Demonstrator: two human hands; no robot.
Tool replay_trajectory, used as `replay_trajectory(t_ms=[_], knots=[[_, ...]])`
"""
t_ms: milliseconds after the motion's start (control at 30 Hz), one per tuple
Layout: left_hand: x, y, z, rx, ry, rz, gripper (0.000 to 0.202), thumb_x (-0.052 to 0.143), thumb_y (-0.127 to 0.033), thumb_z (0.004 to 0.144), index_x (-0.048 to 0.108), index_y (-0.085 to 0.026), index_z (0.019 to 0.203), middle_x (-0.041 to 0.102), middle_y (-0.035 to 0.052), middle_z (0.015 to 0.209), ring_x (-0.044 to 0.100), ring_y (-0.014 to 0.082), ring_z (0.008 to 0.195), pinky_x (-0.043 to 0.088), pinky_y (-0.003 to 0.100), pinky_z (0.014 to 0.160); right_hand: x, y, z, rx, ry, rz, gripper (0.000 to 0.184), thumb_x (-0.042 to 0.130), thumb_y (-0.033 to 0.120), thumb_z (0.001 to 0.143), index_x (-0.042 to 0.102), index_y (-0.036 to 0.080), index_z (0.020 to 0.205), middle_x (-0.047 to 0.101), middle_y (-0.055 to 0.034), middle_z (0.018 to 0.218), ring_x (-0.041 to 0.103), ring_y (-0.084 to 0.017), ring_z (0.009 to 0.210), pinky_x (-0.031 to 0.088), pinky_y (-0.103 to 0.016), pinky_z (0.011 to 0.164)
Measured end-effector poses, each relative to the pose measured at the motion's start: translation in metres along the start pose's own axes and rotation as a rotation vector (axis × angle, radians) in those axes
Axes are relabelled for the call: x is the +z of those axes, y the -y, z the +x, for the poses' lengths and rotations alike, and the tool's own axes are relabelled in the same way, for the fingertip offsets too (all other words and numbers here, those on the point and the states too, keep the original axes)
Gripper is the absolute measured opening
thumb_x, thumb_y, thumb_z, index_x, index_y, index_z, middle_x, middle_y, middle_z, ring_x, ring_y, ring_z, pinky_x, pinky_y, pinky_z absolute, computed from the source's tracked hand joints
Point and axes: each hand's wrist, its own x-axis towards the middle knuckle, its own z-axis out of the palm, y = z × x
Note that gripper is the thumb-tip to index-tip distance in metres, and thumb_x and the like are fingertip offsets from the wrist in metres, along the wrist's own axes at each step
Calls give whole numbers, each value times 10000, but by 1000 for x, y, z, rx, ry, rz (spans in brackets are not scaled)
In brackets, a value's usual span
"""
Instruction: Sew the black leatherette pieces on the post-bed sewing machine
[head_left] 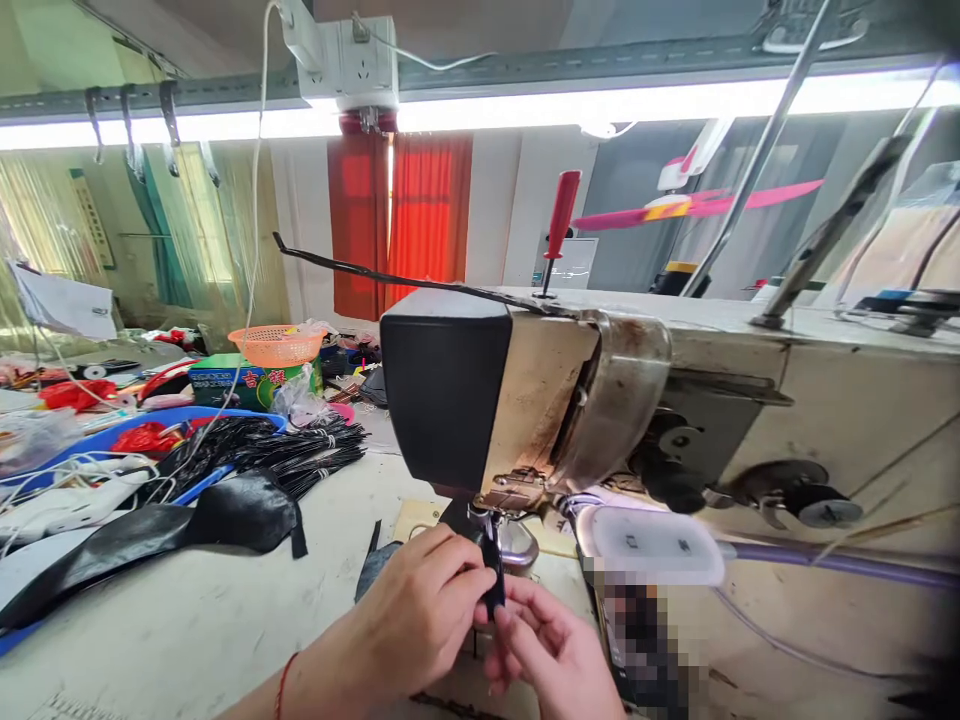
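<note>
My left hand [420, 610] and my right hand [551, 650] meet just below the head of a sewing machine [540, 400]. Both pinch a narrow black strip [492, 575] that stands upright under the needle area. My left hand's fingers curl around the strip from the left. From the right, my right hand's thumb and forefinger press on its lower end. A red string circles my left wrist. A dark fabric piece [375, 570] lies on the table beside my left hand.
Black fabric pieces [150, 530] and bundles of black strips [300, 450] lie on the table at left, with a blue tray [135, 430], an orange basket [277, 345] and clutter behind. A red-handled screwdriver [559, 225] stands on the machine. A white lamp [649, 545] hangs under its arm.
</note>
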Motion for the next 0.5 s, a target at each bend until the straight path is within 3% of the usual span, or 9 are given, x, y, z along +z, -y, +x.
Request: replay_trajectory(t_ms=[133, 300, 500], knots=[[0, 2, 1, 79, -10, 43, 255, 418, -63, 898, 633, -142, 1011, 634, 68, 851, 542, 176, 778, 517, 283, 665, 2, 14, 2, 80, -67, 67, 461, 816, 557, 623, 720, 136, 785, 668, -22, 645, 560, -93, 419, 499, -218, 391], [8, 2, 0, 81, -164, -11, 256, 407, -76, 910, 645, -140, 981, 639, 71, 803, 535, 170, 727, 504, 272, 617, 4, 19, -1, 76, -82, 89, 423, 823, 526, 637, 682, 127, 646, 581, 24, 495, 498, -62, 389, 437, -173, 384], [3, -5, 5, -41, -162, -79, 239, 425, -69, 919, 652, -139, 941, 627, 60, 792, 534, 162, 715, 485, 261, 613, 8, 7, -2, -68, -91, 48, 393, 765, 521, 716, 736, 157, 863, 590, 19, 568, 549, -103, 474, 472, -207, 469]])
